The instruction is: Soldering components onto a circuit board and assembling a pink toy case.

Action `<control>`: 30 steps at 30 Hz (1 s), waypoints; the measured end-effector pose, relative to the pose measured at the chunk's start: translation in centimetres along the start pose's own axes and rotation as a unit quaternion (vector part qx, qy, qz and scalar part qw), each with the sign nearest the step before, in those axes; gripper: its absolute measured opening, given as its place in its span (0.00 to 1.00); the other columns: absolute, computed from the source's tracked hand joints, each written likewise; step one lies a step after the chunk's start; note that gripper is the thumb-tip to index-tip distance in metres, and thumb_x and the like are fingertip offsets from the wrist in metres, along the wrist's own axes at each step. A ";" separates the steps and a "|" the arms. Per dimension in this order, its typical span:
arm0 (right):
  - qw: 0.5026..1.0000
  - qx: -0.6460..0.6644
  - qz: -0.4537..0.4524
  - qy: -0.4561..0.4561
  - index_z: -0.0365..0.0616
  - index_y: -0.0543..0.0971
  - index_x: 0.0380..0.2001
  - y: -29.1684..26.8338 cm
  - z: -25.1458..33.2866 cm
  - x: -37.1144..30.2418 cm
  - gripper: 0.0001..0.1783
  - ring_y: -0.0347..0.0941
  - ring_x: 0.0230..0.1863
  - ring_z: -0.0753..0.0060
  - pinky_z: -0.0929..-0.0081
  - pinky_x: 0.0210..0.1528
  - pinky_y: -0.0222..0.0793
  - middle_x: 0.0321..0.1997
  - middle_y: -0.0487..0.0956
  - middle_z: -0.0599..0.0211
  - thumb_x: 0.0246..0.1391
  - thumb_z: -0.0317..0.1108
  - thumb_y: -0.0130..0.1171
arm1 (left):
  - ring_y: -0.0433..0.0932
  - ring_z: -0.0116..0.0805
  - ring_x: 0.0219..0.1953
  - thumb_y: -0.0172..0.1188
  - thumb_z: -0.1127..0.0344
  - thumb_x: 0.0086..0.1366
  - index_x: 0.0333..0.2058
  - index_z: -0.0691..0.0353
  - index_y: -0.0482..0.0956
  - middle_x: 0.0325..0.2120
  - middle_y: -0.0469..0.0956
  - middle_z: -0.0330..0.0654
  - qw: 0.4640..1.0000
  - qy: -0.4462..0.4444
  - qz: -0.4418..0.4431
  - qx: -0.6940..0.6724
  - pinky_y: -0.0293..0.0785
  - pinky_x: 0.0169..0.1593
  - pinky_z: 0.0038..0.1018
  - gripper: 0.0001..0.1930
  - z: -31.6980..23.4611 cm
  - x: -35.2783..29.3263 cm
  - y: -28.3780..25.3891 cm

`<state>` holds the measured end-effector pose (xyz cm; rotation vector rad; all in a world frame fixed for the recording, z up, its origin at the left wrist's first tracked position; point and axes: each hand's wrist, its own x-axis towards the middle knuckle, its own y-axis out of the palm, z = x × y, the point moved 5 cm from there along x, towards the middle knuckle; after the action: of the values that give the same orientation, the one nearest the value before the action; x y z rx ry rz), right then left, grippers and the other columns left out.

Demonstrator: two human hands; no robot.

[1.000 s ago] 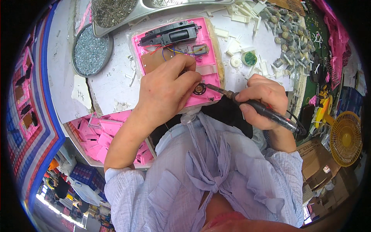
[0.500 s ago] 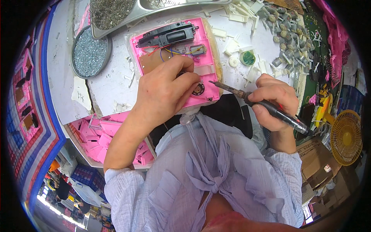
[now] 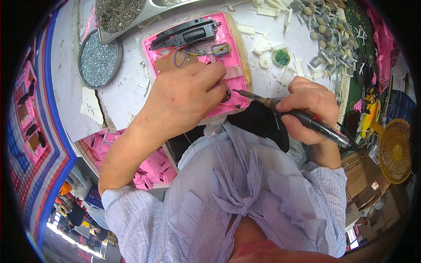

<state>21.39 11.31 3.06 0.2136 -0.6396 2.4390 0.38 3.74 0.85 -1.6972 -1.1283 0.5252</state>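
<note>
A pink plastic casing (image 3: 237,65) lies open on the bench in front of me. It holds a long black mechanism (image 3: 193,35), a small metal motor (image 3: 220,49), a brown board (image 3: 169,65) and thin coloured wires (image 3: 179,59). My left hand (image 3: 188,94) reaches over the casing, fingers bent and pinched together; what they grip is hidden. Beside those fingers a round black part (image 3: 226,94) shows only partly. My right hand (image 3: 310,107) is wrapped around the black handle of a soldering iron (image 3: 322,127). Its tip points left, close to the round part; whether they touch I cannot tell.
A round dish of small screws (image 3: 100,59) stands left of the casing, with a metal tray (image 3: 144,19) behind. White plastic pieces (image 3: 263,44), a green-topped round container (image 3: 280,57) and a heap of small motors (image 3: 329,37) lie right. A box of pink parts (image 3: 155,168) is below.
My left hand has turned and shifted over the casing, covering more of the round black part. The soldering iron's tip has moved slightly left. The view has shifted a little.
</note>
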 end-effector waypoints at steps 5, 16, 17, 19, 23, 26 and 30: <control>1.000 -0.006 -0.008 -0.008 0.36 0.81 0.33 0.3 0.0 -0.3 0.10 0.62 0.18 0.64 0.66 0.24 0.56 0.18 0.72 0.65 0.45 0.28 0.66 | 0.81 0.34 0.33 0.66 0.68 0.56 0.36 0.59 0.84 0.36 0.78 0.36 1.000 0.003 0.010 -0.013 0.78 0.30 0.31 0.09 0.0 0.1 0.1; 1.000 -0.011 0.014 0.015 0.44 0.84 0.35 0.8 -0.1 0.0 0.14 0.81 0.28 0.63 0.69 0.33 0.73 0.30 0.85 0.67 0.40 0.25 0.70 | 0.79 0.42 0.26 0.67 0.68 0.60 0.37 0.60 0.79 0.26 0.75 0.41 0.997 -0.005 -0.005 -0.083 0.75 0.29 0.36 0.08 -0.2 1.1 -0.5; 1.000 -0.013 0.015 0.017 0.44 0.84 0.34 0.8 -0.1 0.0 0.14 0.81 0.28 0.63 0.69 0.33 0.73 0.30 0.85 0.67 0.40 0.25 0.70 | 0.78 0.42 0.26 0.67 0.68 0.60 0.38 0.60 0.79 0.26 0.75 0.41 0.996 -0.005 -0.009 -0.083 0.75 0.28 0.36 0.09 -0.3 1.2 -0.5; 0.999 -0.017 0.016 0.022 0.44 0.84 0.34 0.8 -0.1 0.1 0.13 0.81 0.28 0.63 0.69 0.33 0.73 0.30 0.86 0.66 0.39 0.25 0.70 | 0.78 0.43 0.25 0.67 0.68 0.60 0.38 0.59 0.78 0.25 0.73 0.41 0.997 0.006 -0.004 -0.079 0.75 0.28 0.37 0.09 -0.4 1.3 -0.5; 0.998 -0.036 0.031 0.033 0.45 0.85 0.33 0.9 0.0 0.3 0.12 0.81 0.28 0.62 0.68 0.33 0.74 0.30 0.85 0.67 0.40 0.25 0.70 | 0.78 0.43 0.25 0.66 0.69 0.60 0.38 0.59 0.77 0.24 0.72 0.41 0.997 0.025 -0.001 -0.076 0.75 0.28 0.37 0.09 -0.7 1.8 -0.6; 0.997 -0.057 0.039 0.046 0.45 0.85 0.33 0.9 0.3 0.5 0.12 0.81 0.28 0.62 0.69 0.32 0.74 0.30 0.85 0.67 0.41 0.26 0.70 | 0.78 0.43 0.25 0.66 0.68 0.60 0.36 0.59 0.76 0.24 0.73 0.41 0.997 0.029 0.036 -0.059 0.76 0.29 0.37 0.08 -1.0 2.2 -0.6; 0.994 -0.071 0.035 0.077 0.46 0.85 0.34 1.0 0.7 0.6 0.12 0.81 0.27 0.62 0.69 0.32 0.74 0.30 0.85 0.67 0.42 0.26 0.71 | 0.79 0.43 0.27 0.65 0.68 0.60 0.37 0.58 0.76 0.24 0.73 0.41 0.996 0.049 0.070 -0.018 0.76 0.30 0.37 0.08 -1.3 2.6 -0.6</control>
<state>20.34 10.59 3.48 -0.0535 -0.7583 2.4361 2.35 5.39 2.40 -1.8238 -0.9578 0.5043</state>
